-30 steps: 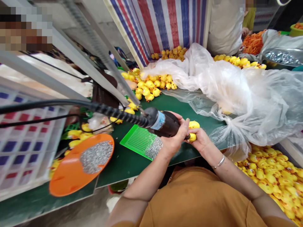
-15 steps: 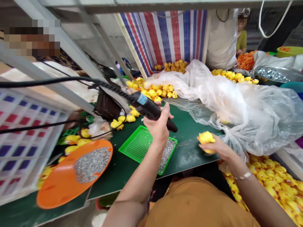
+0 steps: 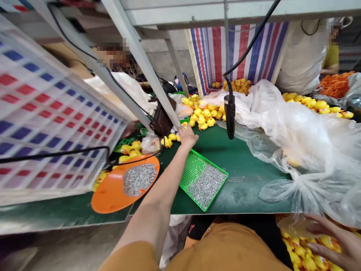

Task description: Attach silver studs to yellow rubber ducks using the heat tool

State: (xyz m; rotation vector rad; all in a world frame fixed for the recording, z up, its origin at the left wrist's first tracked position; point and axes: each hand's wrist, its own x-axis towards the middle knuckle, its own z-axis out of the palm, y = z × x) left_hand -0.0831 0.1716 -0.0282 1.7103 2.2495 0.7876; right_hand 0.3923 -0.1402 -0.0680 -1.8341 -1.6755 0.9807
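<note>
My left hand [image 3: 187, 136] stretches across the green table to the far row of yellow toy ducks [image 3: 167, 142]. Its fingers are closed round a toy duck [image 3: 184, 124], mostly covered by the hand. At the lower right, my right hand [image 3: 328, 238] is over a heap of yellow toy ducks [image 3: 306, 258], fingers apart and nothing held. A black electric screwdriver [image 3: 230, 116] dangles tip down from its cable, untouched. Beneath my left forearm lies a green perforated tray [image 3: 216, 197] with many small silvery screws [image 3: 207, 184].
An orange dish [image 3: 109, 197] holding more small metal pieces stands left of my arm. Clear plastic sheeting [image 3: 307, 139] covers the table's right side. A white crate [image 3: 59, 124] and slanting metal posts [image 3: 141, 52] stand at left. Another person [image 3: 331, 60] is at the far right.
My left hand has let go of the screwdriver and moved to the far ducks. My right hand has gone down to the right, and its duck is out of it. The view has turned left.
</note>
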